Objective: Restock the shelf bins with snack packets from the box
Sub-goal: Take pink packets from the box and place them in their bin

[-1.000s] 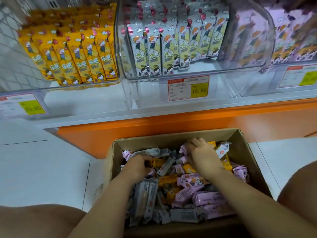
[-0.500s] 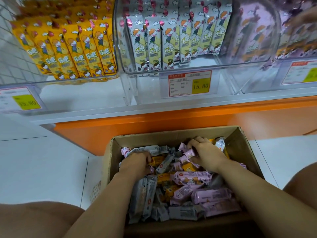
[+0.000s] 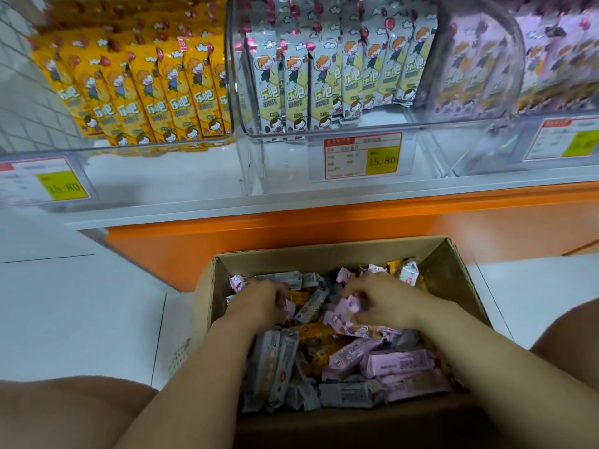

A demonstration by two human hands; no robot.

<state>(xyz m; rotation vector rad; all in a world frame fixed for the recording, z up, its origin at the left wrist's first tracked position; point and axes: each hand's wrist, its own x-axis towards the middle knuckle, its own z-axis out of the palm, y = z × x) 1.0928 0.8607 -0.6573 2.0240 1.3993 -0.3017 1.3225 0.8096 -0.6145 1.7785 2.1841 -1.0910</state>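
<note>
In the box (image 3: 453, 273), both hands clutch pink packets (image 3: 351, 304); loose packets lie pointing every way

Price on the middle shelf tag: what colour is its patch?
Yellow patch on the middle tag, head view.

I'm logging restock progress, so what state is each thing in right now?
Cardboard box: open, full of mixed packets.
Left hand: in the box, closed on a pink packet.
Right hand: in the box, gathering pink packets.
Yellow bin: well stocked.
Grey bin: stocked, front gap.
</note>
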